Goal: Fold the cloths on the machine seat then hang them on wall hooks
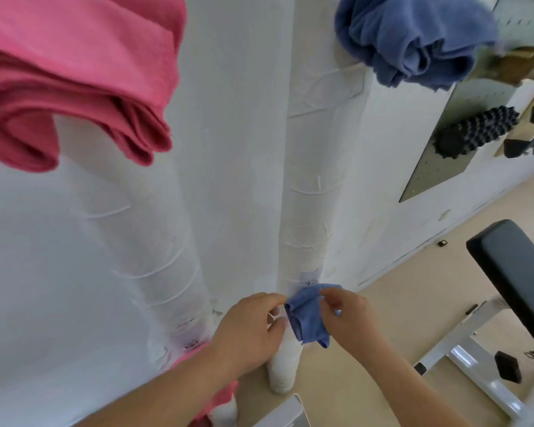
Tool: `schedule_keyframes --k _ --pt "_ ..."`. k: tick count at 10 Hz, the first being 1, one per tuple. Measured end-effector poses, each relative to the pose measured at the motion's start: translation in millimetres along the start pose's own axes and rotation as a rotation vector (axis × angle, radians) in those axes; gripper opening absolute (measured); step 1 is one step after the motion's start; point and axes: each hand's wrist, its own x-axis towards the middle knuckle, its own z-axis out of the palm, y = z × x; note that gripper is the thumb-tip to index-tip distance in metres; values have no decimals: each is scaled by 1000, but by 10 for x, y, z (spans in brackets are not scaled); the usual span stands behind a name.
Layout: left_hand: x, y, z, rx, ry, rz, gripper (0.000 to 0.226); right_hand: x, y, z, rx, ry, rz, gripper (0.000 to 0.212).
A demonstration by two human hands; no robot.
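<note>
Both hands work a small blue cloth (309, 318) against the wrapped white pipe (302, 211) on the wall, just below a small hook (310, 283). The left hand (250, 328) pinches its left edge; the right hand (349, 315) pinches its top corner. If either grip releases before the cloth catches the hook, it likely drops to the floor (398, 303).

No text, label or number appears legible anywhere, as far as this blurry view shows.

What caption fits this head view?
Both hands, left hand and right hand, hold a small blue cloth against the white wrapped pipe.
</note>
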Motion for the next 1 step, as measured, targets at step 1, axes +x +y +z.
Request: schedule_keyframes --k 1 --pt "-274 -57 -357 -120 -51 -64 44 -259 -214 -73 136 34 52 25"
